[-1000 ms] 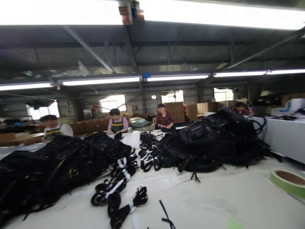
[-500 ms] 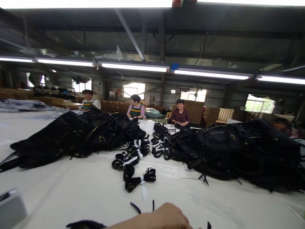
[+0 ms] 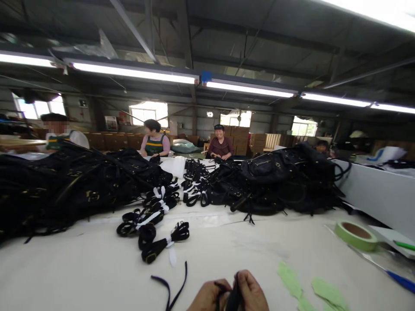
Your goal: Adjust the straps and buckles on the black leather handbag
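Observation:
At the bottom edge, my left hand [image 3: 207,296] and my right hand [image 3: 253,293] are close together. Between them is a black strap [image 3: 234,299], pinched by the right thumb and fingers and gripped by the left as well. Its lower part is cut off by the frame. Thin black cord ends [image 3: 177,293] lie on the table left of my hands. Beyond these rests a black strap bundle [image 3: 156,249], bound at its middle with a white band. More bundled straps [image 3: 129,222] are heaped behind it.
Black bags are piled at left [image 3: 97,185] and right [image 3: 275,177] on the white table [image 3: 227,255]. Green tape [image 3: 342,239], light-green pieces [image 3: 329,291] and a blue pen-like item [image 3: 402,280] lie at right, near a white partition [image 3: 379,194]. Several people sit across the table.
The view has swung right, bringing the tape, green pieces and partition into sight. Earlier one hand showed large at the bottom; both hands now show together on the black strap.

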A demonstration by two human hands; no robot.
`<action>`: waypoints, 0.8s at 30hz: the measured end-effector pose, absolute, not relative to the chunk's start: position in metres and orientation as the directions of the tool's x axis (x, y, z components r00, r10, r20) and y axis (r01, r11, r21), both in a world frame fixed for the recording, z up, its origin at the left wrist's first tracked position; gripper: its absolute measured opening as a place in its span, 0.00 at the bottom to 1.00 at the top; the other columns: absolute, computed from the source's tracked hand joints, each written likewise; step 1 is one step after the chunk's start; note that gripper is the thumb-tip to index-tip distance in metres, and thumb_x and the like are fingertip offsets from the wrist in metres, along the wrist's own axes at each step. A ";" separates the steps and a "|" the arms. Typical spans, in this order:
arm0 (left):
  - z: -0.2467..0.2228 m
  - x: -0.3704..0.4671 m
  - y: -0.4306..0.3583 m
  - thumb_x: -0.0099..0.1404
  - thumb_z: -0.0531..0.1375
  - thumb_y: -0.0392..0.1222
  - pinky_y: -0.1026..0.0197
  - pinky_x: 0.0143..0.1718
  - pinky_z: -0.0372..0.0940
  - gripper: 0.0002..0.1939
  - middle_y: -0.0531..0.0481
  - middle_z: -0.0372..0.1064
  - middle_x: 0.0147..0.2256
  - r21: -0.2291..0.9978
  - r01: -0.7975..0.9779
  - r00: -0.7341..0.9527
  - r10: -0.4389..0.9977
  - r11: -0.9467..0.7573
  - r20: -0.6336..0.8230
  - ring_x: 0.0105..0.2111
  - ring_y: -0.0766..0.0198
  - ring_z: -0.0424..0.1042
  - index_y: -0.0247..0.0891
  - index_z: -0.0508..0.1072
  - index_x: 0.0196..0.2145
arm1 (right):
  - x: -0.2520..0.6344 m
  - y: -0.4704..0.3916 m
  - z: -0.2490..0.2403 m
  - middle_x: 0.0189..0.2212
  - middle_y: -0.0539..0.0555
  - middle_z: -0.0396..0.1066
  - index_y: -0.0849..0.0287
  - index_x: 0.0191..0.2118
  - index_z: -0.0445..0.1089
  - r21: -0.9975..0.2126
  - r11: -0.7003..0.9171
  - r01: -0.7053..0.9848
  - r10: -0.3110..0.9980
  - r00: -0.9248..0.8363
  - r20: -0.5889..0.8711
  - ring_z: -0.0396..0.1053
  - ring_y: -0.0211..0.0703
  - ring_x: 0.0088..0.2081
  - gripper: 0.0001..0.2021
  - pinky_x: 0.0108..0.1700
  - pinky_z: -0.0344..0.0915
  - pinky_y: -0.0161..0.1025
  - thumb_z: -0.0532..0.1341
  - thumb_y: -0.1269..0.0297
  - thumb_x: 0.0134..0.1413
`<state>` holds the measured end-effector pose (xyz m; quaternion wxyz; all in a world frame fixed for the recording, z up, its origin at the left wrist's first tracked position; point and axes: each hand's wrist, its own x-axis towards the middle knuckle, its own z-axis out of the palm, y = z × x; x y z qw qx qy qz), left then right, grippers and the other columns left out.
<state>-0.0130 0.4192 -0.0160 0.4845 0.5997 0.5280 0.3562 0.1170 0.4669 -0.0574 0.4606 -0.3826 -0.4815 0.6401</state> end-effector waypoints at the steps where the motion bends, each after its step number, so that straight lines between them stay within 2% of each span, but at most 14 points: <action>1: -0.014 -0.010 0.417 0.55 0.50 0.66 0.62 0.28 0.55 0.24 0.56 0.53 0.22 0.960 0.277 0.184 0.978 0.041 -0.095 0.24 0.66 0.55 0.40 0.63 0.30 | 0.117 0.466 -0.054 0.18 0.46 0.53 0.56 0.24 0.58 -0.951 -0.144 -0.273 0.965 -0.251 -0.074 0.52 0.38 0.21 0.33 0.25 0.54 0.35 0.62 0.28 0.32; 2: -0.011 -0.008 0.415 0.57 0.48 0.64 0.62 0.27 0.55 0.24 0.57 0.53 0.22 0.959 0.279 0.182 0.978 0.048 -0.102 0.23 0.67 0.54 0.40 0.63 0.31 | 0.116 0.464 -0.051 0.19 0.46 0.55 0.56 0.25 0.59 -0.932 -0.165 -0.324 0.972 -0.216 -0.097 0.54 0.38 0.22 0.33 0.26 0.56 0.35 0.64 0.29 0.31; 4: -0.001 -0.008 0.411 0.58 0.50 0.57 0.63 0.28 0.54 0.18 0.56 0.53 0.22 0.947 0.319 0.180 0.978 0.042 -0.104 0.24 0.67 0.54 0.38 0.64 0.30 | 0.116 0.458 -0.044 0.22 0.48 0.58 0.56 0.26 0.60 -0.903 -0.161 -0.398 0.983 -0.145 -0.112 0.57 0.40 0.25 0.31 0.28 0.60 0.36 0.67 0.32 0.29; 6: 0.010 -0.013 0.408 0.53 0.57 0.46 0.63 0.30 0.53 0.09 0.56 0.56 0.23 0.920 0.391 0.197 0.976 0.010 -0.095 0.27 0.66 0.56 0.38 0.66 0.26 | 0.117 0.452 -0.039 0.24 0.48 0.60 0.56 0.27 0.61 -0.889 -0.146 -0.433 0.989 -0.099 -0.114 0.58 0.40 0.26 0.30 0.30 0.60 0.36 0.69 0.36 0.31; 9: 0.021 -0.022 0.406 0.50 0.57 0.35 0.64 0.31 0.51 0.01 0.57 0.58 0.23 0.887 0.462 0.239 0.965 -0.015 -0.108 0.28 0.66 0.56 0.38 0.66 0.22 | 0.118 0.444 -0.037 0.23 0.47 0.58 0.57 0.28 0.60 -0.877 -0.161 -0.453 0.987 -0.087 -0.136 0.56 0.38 0.26 0.28 0.29 0.58 0.34 0.69 0.37 0.33; 11: 0.024 -0.024 0.403 0.53 0.56 0.37 0.65 0.29 0.51 0.03 0.57 0.59 0.23 0.880 0.475 0.261 0.955 0.001 -0.142 0.27 0.67 0.56 0.38 0.66 0.23 | 0.119 0.441 -0.036 0.22 0.47 0.58 0.57 0.27 0.61 -0.875 -0.165 -0.456 0.986 -0.098 -0.134 0.55 0.37 0.25 0.27 0.29 0.57 0.34 0.68 0.38 0.36; 14: 0.020 -0.024 0.397 0.62 0.54 0.49 0.66 0.28 0.54 0.12 0.55 0.62 0.25 0.880 0.473 0.253 0.949 0.049 -0.188 0.26 0.67 0.58 0.38 0.69 0.30 | 0.123 0.441 -0.032 0.21 0.47 0.59 0.59 0.26 0.64 -0.887 -0.135 -0.442 0.987 -0.138 -0.082 0.56 0.37 0.25 0.25 0.29 0.57 0.34 0.68 0.40 0.40; 17: 0.014 -0.025 0.393 0.67 0.47 0.58 0.65 0.32 0.59 0.22 0.52 0.66 0.28 0.864 0.495 0.188 0.960 0.091 -0.209 0.29 0.64 0.63 0.37 0.70 0.36 | 0.129 0.446 -0.029 0.19 0.47 0.60 0.60 0.25 0.67 -0.905 -0.085 -0.416 0.987 -0.162 -0.018 0.55 0.36 0.24 0.24 0.28 0.55 0.34 0.69 0.41 0.40; 21: 0.016 -0.034 0.388 0.68 0.45 0.58 0.62 0.42 0.60 0.23 0.49 0.71 0.36 0.816 0.571 0.142 0.969 0.087 -0.202 0.38 0.60 0.67 0.38 0.70 0.40 | 0.132 0.456 -0.029 0.18 0.47 0.60 0.61 0.26 0.67 -0.924 -0.059 -0.378 0.993 -0.121 -0.014 0.52 0.34 0.21 0.25 0.23 0.50 0.33 0.67 0.40 0.42; 24: 0.029 -0.049 0.373 0.71 0.38 0.55 0.61 0.44 0.61 0.25 0.48 0.72 0.40 0.653 0.757 0.211 0.938 0.021 -0.275 0.42 0.59 0.68 0.39 0.69 0.42 | 0.131 0.453 -0.026 0.17 0.46 0.58 0.61 0.25 0.68 -0.935 -0.072 -0.348 0.989 -0.148 -0.021 0.50 0.34 0.20 0.26 0.22 0.48 0.33 0.68 0.39 0.40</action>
